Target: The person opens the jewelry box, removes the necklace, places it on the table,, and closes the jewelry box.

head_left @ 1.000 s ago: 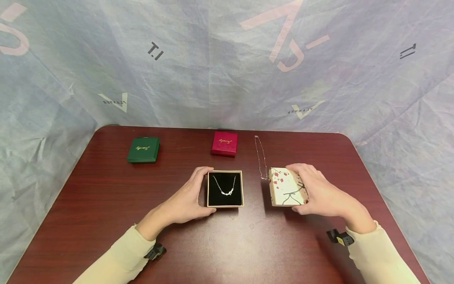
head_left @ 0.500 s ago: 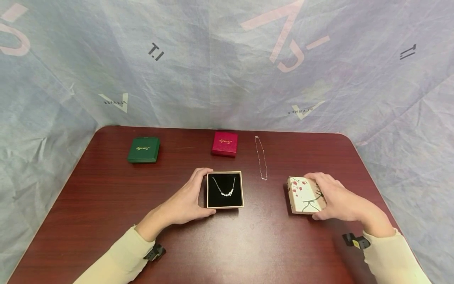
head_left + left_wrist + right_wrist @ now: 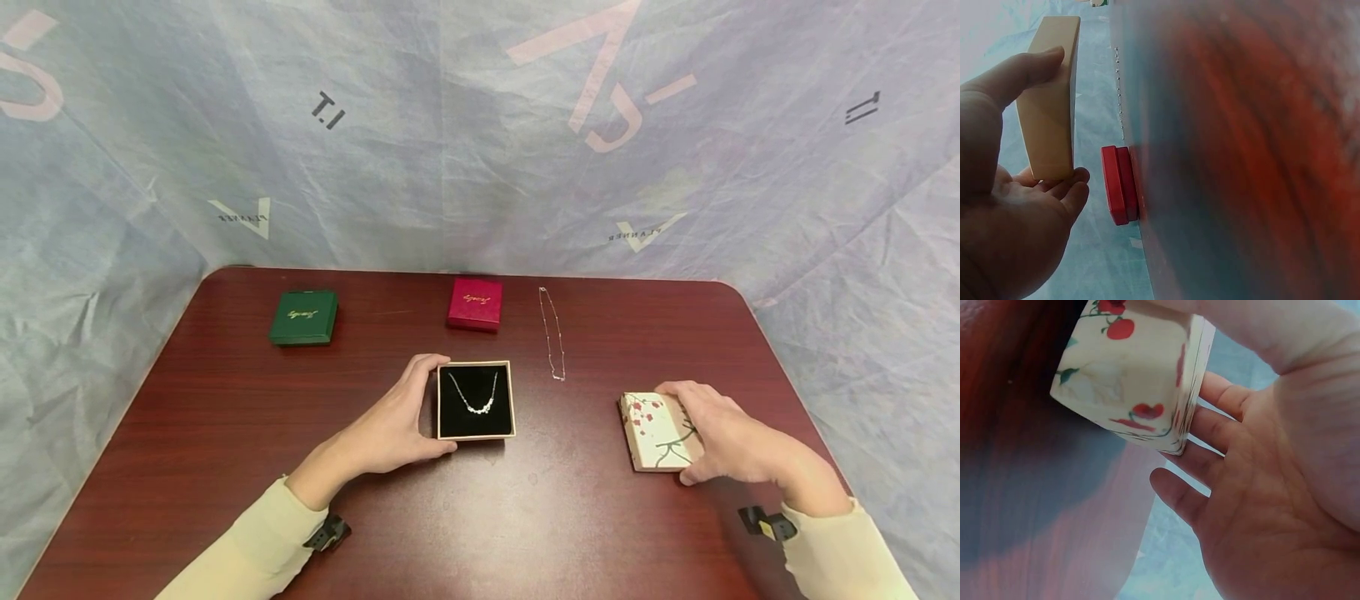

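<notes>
My left hand (image 3: 401, 421) grips the near and far sides of an open jewelry box base (image 3: 513, 408), thumb on the near side. Its black padded inside carries a silver necklace (image 3: 480, 409) laid in a curve. In the left wrist view the plain tan outer wall of the base (image 3: 1047, 119) shows, raised off the tabletop. Over on the right, my right hand (image 3: 738, 437) holds a cream box lid (image 3: 654, 433) with red blossoms and dark branches, low at the table. The right wrist view shows this lid (image 3: 1122, 369) between thumb and fingers.
A second thin necklace (image 3: 561, 342) lies stretched out on the dark red-brown table (image 3: 360, 517). Farther back are a closed red box (image 3: 476, 304) and a closed green box (image 3: 303, 317). Grey-blue printed cloth (image 3: 450, 167) surrounds the table at the back and sides.
My right hand has carried the lid rightward and nearer to me, away from the thin necklace and down toward the table. The left hand and the box base have stayed in place.
</notes>
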`<state>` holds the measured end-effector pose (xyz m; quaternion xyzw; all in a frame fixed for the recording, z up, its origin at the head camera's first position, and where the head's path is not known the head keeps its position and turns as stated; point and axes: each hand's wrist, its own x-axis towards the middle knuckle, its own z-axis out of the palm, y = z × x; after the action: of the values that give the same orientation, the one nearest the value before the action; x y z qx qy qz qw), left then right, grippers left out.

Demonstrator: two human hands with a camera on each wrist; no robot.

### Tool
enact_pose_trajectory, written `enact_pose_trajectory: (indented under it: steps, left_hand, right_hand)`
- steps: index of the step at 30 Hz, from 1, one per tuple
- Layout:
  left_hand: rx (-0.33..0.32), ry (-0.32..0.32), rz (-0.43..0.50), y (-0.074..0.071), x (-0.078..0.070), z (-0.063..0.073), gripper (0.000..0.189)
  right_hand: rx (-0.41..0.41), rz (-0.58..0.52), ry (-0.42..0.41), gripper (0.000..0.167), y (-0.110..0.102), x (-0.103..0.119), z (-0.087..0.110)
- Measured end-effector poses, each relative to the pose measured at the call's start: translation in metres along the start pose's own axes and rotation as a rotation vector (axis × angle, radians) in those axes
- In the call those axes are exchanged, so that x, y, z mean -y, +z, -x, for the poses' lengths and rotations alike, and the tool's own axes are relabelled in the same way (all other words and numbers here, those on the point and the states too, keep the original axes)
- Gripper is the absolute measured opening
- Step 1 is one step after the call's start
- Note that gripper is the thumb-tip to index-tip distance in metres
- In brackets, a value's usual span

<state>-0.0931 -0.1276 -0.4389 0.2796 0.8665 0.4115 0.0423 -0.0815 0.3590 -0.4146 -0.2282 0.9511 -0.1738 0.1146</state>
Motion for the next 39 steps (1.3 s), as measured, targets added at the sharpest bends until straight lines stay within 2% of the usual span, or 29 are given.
enact_pose_trajectory:
  steps: [14,20,25,30,34,39]
  left_hand:
    - [0.018,-0.01,-0.026,0.001,0.0,0.002,0.11]
    - [0.046,-0.021,-0.034,0.003,-0.002,0.004,0.11]
    - [0.067,-0.021,-0.044,0.005,-0.002,0.005,0.109]
    - [0.081,-0.025,-0.06,0.007,-0.002,0.006,0.11]
    - [0.092,-0.025,-0.07,0.009,-0.002,0.006,0.11]
    - [0.106,-0.021,-0.077,0.01,-0.003,0.006,0.109]
  right_hand:
    - [-0.006,0.019,0.014,0.119,0.008,-0.001,0.004]
    - [-0.001,0.021,0.012,0.12,0.009,-0.001,0.004]
    - [0.016,0.012,0.01,0.129,0.009,-0.001,0.004]
    - [0.006,-0.016,-0.026,0.138,0.007,-0.001,0.004]
    - [-0.023,-0.041,-0.07,0.135,0.003,0.006,0.001]
    - [-0.033,-0.082,-0.083,0.131,-0.002,0.021,-0.005]
